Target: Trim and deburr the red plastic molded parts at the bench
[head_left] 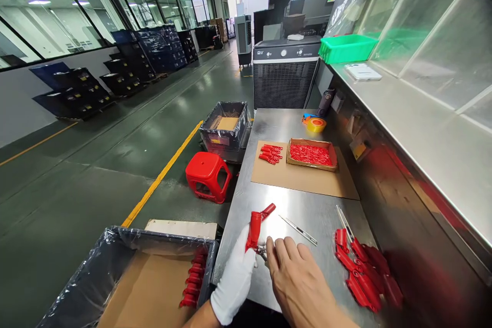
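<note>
My left hand [235, 277], in a white glove, is closed around a red plastic part [254, 228], a tube with a second red arm angling up to the right. My right hand [295, 278] is bare, its fingers bent and close together beside the part. Between the hands shows a small dark metal piece [262, 252]; its kind is unclear, and my right fingertips reach it. The thumb of my right hand is hidden. Tweezers [299, 229] lie on the steel table just beyond my right hand. Further right, several red plastic parts [365, 274] lie piled beside a second metal tool [345, 221].
On a cardboard sheet [265, 177] sit a box of small red pieces [312, 155] and several red parts [270, 154]. Tape [316, 124] lies behind. A lined crate [130, 238] with red parts stands left, near a red stool [208, 177]. A steel shelf [423, 105] runs along the right.
</note>
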The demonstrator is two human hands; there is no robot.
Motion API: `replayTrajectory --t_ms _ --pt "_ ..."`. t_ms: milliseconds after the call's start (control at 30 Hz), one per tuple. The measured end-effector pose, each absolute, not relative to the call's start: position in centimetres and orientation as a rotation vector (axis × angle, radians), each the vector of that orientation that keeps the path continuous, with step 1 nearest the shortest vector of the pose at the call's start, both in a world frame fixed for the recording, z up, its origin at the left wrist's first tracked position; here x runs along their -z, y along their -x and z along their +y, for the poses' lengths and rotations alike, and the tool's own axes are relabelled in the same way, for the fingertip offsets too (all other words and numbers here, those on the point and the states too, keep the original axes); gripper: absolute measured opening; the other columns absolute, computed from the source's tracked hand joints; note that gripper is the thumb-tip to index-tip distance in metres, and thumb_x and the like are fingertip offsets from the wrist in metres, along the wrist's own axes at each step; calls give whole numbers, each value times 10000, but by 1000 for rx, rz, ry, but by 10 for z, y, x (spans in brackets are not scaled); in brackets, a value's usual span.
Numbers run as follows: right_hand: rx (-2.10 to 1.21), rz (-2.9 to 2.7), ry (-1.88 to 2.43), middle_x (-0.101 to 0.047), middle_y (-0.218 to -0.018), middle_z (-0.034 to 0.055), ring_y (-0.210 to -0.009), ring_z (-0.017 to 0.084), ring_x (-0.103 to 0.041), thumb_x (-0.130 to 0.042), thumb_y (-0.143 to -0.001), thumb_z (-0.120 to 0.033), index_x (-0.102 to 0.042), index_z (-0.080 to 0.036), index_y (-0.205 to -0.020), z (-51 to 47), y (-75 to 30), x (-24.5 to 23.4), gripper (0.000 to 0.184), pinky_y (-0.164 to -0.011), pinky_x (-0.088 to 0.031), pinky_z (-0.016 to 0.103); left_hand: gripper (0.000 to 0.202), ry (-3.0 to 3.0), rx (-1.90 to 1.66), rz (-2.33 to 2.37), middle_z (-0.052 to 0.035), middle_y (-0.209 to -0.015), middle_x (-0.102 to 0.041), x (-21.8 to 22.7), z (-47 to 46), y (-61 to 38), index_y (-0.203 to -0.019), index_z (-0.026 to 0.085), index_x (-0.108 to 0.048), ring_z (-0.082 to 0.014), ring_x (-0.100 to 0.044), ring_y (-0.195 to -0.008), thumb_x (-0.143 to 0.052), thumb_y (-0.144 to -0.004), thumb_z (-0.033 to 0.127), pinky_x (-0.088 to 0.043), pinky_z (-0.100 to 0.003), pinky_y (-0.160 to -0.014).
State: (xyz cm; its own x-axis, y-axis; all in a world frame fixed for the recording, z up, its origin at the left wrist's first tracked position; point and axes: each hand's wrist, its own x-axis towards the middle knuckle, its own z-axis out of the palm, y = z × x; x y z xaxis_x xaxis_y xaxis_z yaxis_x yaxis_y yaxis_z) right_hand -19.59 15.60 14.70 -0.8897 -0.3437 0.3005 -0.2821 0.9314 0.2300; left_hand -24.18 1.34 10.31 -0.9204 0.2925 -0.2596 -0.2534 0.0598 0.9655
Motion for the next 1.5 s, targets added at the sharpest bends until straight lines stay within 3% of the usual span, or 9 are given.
replayTrajectory --t_ms 100,233,433,633,1033,1300,1500 --pt "279 -2825 -494 -524 -783 87 -692 235 -436 -535 -748 -121 -663 -111 -1018 155 196 -147 299 -573 -330 376 473 -38 -1880 2003 -130 -1147 -657 -107 16 243 -1295 167 -592 -274 -513 -1192 -474 -843 238 -327 -425 -1133" --pt "248 -2849 -535 -520 -746 60 -646 220 -470 -559 -709 -69 -633 -170 -876 153 194 -145 209 -512 -324 349 434 -47 -1931 1965 -97 -1045 -670 -107 17 246 -1236 182 -622 -254 -559 -1056 -492 -823 209 -393 -400 -1052" --pt "230 -2815 -494 -516 -698 47 -596 218 -485 -566 -699 -69 -602 -176 -821 148 195 -147 166 -473 -306 339 357 -26 -1930 1966 -55 -886 -628 -95 10 248 -1142 181 -650 -201 -508 -815 -529 -808 212 -447 -340 -849" --pt "262 -2806 -454 -496 -721 53 -642 225 -447 -550 -720 -109 -583 -185 -852 148 198 -153 156 -537 -329 358 321 -18 -1896 1949 -36 -836 -574 -96 8 248 -1097 172 -641 -154 -399 -695 -506 -810 215 -393 -288 -693" --pt "139 -2928 -470 -510 -788 66 -712 228 -432 -597 -712 -105 -574 -177 -863 151 203 -142 168 -624 -293 378 141 -38 -1897 1849 15 -734 -459 -93 10 253 -913 170 -579 -117 -367 -628 -496 -822 238 -350 -260 -610" --pt "271 -2935 -451 -520 -779 71 -704 246 -468 -577 -745 -99 -580 -173 -853 148 204 -139 131 -595 -323 380 283 -71 -1861 1936 -14 -804 -537 -95 12 253 -1062 173 -616 -146 -396 -680 -480 -815 188 -375 -281 -663" --pt "220 -2935 -529 -527 -743 44 -638 218 -504 -566 -721 -12 -555 -163 -896 149 204 -130 231 -522 -301 333 271 -54 -1877 1980 -23 -808 -579 -99 13 254 -987 178 -663 -154 -428 -680 -487 -781 166 -384 -281 -669"
